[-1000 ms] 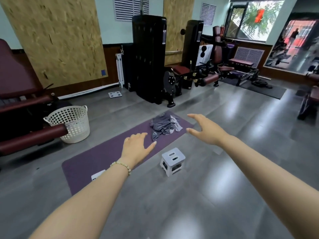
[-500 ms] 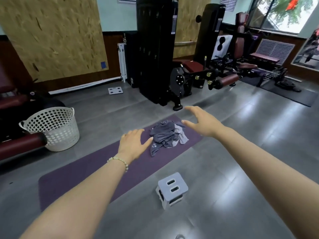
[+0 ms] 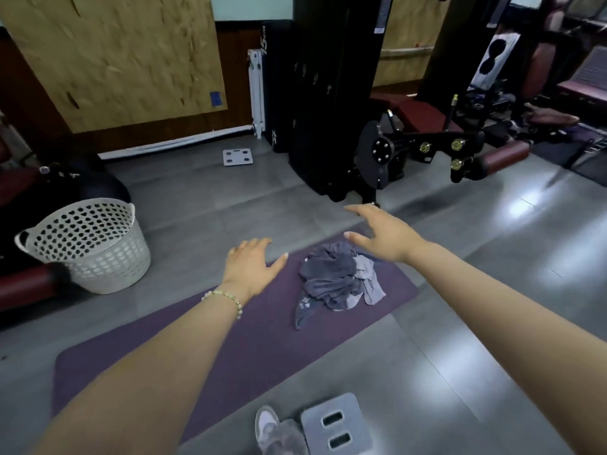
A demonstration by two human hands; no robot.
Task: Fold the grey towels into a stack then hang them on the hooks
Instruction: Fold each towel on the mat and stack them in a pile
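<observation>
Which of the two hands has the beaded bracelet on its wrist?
The left hand: a bracelet of pale beads circles its wrist. The right hand, spread near the grey towels, has a bare wrist.

We show the grey floor [image 3: 492,323] bearing a purple mat [image 3: 230,356], a white perforated basket [image 3: 95,251], a grey step stool [image 3: 335,425] and a flat white plate [image 3: 237,156]; crumpled grey towels [image 3: 338,280] lie on the mat.

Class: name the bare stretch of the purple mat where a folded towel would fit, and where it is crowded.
Free: the mat from the grey towels, past the left hand, to its near-left end. Crowded: the far-right end, under the towels.
</observation>
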